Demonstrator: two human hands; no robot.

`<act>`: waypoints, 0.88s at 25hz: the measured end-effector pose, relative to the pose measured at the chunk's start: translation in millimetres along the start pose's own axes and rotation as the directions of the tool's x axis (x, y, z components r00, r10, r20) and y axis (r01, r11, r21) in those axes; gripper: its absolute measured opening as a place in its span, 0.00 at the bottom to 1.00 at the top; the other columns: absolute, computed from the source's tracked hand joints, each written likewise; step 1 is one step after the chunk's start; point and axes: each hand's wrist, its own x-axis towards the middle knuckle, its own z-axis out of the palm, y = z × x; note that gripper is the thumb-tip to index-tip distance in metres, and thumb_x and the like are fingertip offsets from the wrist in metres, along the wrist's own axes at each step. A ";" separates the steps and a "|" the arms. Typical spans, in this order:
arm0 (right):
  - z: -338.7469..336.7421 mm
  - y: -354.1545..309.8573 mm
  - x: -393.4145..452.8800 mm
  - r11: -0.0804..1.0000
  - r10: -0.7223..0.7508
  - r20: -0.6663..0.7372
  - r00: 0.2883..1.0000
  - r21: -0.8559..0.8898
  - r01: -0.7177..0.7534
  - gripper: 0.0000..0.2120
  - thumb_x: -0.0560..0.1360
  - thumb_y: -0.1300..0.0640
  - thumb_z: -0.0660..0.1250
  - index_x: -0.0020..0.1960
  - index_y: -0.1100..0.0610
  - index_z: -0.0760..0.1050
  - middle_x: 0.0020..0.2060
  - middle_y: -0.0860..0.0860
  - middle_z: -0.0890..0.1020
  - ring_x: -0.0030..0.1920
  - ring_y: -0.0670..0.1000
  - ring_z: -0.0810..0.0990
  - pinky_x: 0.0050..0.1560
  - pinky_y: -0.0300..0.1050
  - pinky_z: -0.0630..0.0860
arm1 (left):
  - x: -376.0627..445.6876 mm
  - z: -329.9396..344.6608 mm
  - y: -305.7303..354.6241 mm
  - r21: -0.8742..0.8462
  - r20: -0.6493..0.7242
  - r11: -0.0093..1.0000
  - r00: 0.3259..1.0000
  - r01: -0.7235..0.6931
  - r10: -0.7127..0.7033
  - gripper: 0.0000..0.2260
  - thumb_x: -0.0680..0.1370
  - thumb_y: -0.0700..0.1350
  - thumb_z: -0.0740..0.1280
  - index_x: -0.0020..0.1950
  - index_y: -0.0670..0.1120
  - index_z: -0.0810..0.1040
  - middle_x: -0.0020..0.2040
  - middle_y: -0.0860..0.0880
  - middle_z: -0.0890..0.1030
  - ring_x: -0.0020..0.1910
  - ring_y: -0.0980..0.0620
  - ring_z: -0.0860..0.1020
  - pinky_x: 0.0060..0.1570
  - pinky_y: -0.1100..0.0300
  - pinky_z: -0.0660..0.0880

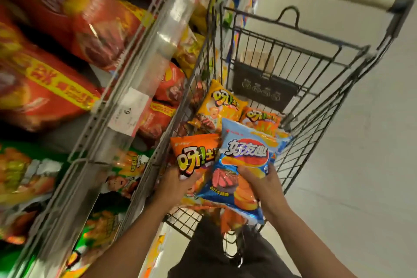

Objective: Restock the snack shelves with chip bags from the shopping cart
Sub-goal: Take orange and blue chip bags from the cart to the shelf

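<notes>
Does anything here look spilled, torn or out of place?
Nothing stands out. The left hand grips an orange chip bag and the right hand grips a blue chip bag above the shopping cart. Both bags look sealed and whole. The shelf bags are too blurred to judge.

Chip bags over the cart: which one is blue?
The blue bag held by the right hand; the left hand holds an orange bag, like the others in the cart.

pale floor; white price tag, dark trousers
</notes>
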 end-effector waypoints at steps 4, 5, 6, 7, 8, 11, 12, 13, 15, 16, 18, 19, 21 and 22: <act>-27.5 -67.4 -23.4 0.986 -0.134 0.229 0.964 -0.065 0.152 0.33 0.63 0.56 0.83 0.66 0.53 0.75 0.52 0.54 0.88 0.48 0.57 0.88 0.40 0.48 0.84 | -31.4 -9.5 42.7 -0.214 -0.087 0.976 0.996 -0.031 0.013 0.14 0.67 0.67 0.71 0.51 0.77 0.76 0.48 0.75 0.81 0.48 0.71 0.80 0.45 0.63 0.76; -34.3 -79.1 -28.9 0.980 -0.155 0.271 0.950 -0.079 0.182 0.32 0.64 0.55 0.82 0.66 0.52 0.76 0.52 0.54 0.87 0.49 0.57 0.88 0.40 0.47 0.84 | -39.9 -12.2 51.1 -0.252 -0.116 0.966 0.993 -0.059 0.030 0.15 0.67 0.67 0.71 0.53 0.76 0.76 0.49 0.73 0.82 0.48 0.71 0.80 0.43 0.65 0.76; -40.0 -88.4 -34.4 0.971 -0.176 0.291 0.940 -0.104 0.214 0.32 0.63 0.53 0.82 0.65 0.50 0.76 0.53 0.53 0.87 0.49 0.57 0.88 0.41 0.47 0.84 | -48.6 -14.8 58.1 -0.288 -0.148 0.954 0.988 -0.080 0.039 0.16 0.68 0.67 0.72 0.54 0.76 0.76 0.49 0.71 0.82 0.49 0.68 0.81 0.41 0.67 0.76; -44.8 -95.6 -40.4 0.960 -0.195 0.299 0.934 -0.138 0.245 0.33 0.61 0.50 0.83 0.64 0.48 0.76 0.52 0.52 0.88 0.49 0.57 0.88 0.42 0.49 0.84 | -58.5 -16.7 63.4 -0.328 -0.178 0.940 0.983 -0.092 0.034 0.18 0.68 0.66 0.73 0.56 0.74 0.75 0.49 0.67 0.84 0.50 0.62 0.82 0.39 0.65 0.78; -48.4 -100.4 -45.9 0.948 -0.210 0.301 0.930 -0.172 0.269 0.34 0.59 0.48 0.83 0.64 0.47 0.77 0.52 0.52 0.88 0.49 0.57 0.88 0.43 0.52 0.85 | -68.2 -18.8 67.0 -0.377 -0.201 0.921 0.979 -0.097 0.021 0.20 0.68 0.65 0.75 0.58 0.71 0.75 0.49 0.61 0.85 0.50 0.54 0.83 0.37 0.60 0.80; -51.2 -104.3 -63.7 0.915 -0.227 0.354 0.907 -0.241 0.323 0.33 0.59 0.46 0.83 0.62 0.45 0.77 0.52 0.51 0.88 0.49 0.57 0.88 0.43 0.53 0.84 | -103.2 -27.0 67.5 -0.469 -0.265 0.877 0.964 -0.103 -0.029 0.24 0.67 0.65 0.78 0.58 0.73 0.72 0.51 0.65 0.83 0.46 0.58 0.84 0.36 0.64 0.79; -50.9 -102.4 -70.7 0.908 -0.226 0.371 0.901 -0.256 0.333 0.33 0.59 0.46 0.83 0.62 0.45 0.77 0.52 0.51 0.88 0.48 0.57 0.88 0.41 0.51 0.84 | -116.2 -30.1 66.6 -0.472 -0.280 0.876 0.959 -0.097 -0.045 0.24 0.66 0.65 0.78 0.57 0.75 0.71 0.52 0.70 0.82 0.47 0.63 0.83 0.39 0.67 0.79; -49.7 -99.0 -78.1 0.900 -0.222 0.386 0.896 -0.272 0.340 0.33 0.60 0.46 0.83 0.62 0.44 0.77 0.51 0.51 0.88 0.47 0.56 0.88 0.39 0.49 0.84 | -128.9 -32.0 63.7 -0.471 -0.291 0.878 0.955 -0.087 -0.061 0.25 0.65 0.66 0.78 0.58 0.74 0.71 0.52 0.73 0.80 0.48 0.65 0.83 0.42 0.66 0.80; -44.3 -89.3 -93.9 0.879 -0.205 0.428 0.880 -0.314 0.357 0.31 0.60 0.45 0.83 0.61 0.42 0.76 0.50 0.48 0.88 0.46 0.54 0.88 0.38 0.46 0.84 | -157.7 -33.7 53.8 -0.475 -0.318 0.877 0.943 -0.072 -0.095 0.26 0.63 0.68 0.78 0.58 0.69 0.73 0.51 0.73 0.80 0.49 0.65 0.83 0.44 0.64 0.80; -41.2 -84.8 -102.0 0.868 -0.192 0.453 0.871 -0.335 0.366 0.31 0.61 0.45 0.83 0.61 0.40 0.76 0.50 0.47 0.88 0.46 0.53 0.88 0.38 0.45 0.84 | -172.4 -33.4 48.1 -0.484 -0.335 0.873 0.935 -0.062 -0.119 0.26 0.63 0.68 0.77 0.57 0.69 0.74 0.50 0.73 0.81 0.48 0.66 0.82 0.43 0.67 0.79; -32.4 -75.3 -120.7 0.849 -0.166 0.493 0.854 -0.369 0.378 0.30 0.62 0.46 0.83 0.60 0.37 0.75 0.48 0.44 0.88 0.45 0.51 0.88 0.37 0.43 0.84 | -203.9 -32.1 33.9 -0.523 -0.393 0.848 0.907 -0.085 -0.152 0.22 0.65 0.63 0.79 0.54 0.71 0.74 0.48 0.72 0.82 0.46 0.68 0.82 0.39 0.70 0.77; -27.2 -68.7 -130.9 0.838 -0.156 0.517 0.842 -0.381 0.390 0.29 0.62 0.46 0.82 0.59 0.37 0.75 0.47 0.43 0.88 0.44 0.50 0.88 0.35 0.42 0.83 | -223.3 -31.7 23.9 -0.551 -0.418 0.828 0.894 -0.108 -0.162 0.21 0.67 0.58 0.80 0.54 0.71 0.75 0.48 0.69 0.83 0.45 0.67 0.83 0.40 0.68 0.79; -16.2 -55.3 -153.5 0.821 -0.142 0.565 0.813 -0.392 0.416 0.29 0.59 0.45 0.80 0.57 0.36 0.74 0.45 0.42 0.88 0.43 0.49 0.88 0.34 0.41 0.83 | -262.2 -31.0 3.1 -0.609 -0.426 0.779 0.891 -0.153 -0.158 0.21 0.71 0.50 0.79 0.57 0.70 0.76 0.51 0.63 0.85 0.47 0.63 0.84 0.43 0.63 0.82; -11.1 -46.1 -166.1 0.812 -0.134 0.589 0.797 -0.395 0.430 0.30 0.59 0.44 0.80 0.59 0.37 0.74 0.46 0.43 0.88 0.44 0.50 0.88 0.37 0.44 0.84 | -284.5 -31.5 -9.0 -0.629 -0.425 0.759 0.892 -0.168 -0.155 0.22 0.73 0.50 0.79 0.60 0.70 0.76 0.54 0.62 0.85 0.50 0.62 0.84 0.44 0.61 0.83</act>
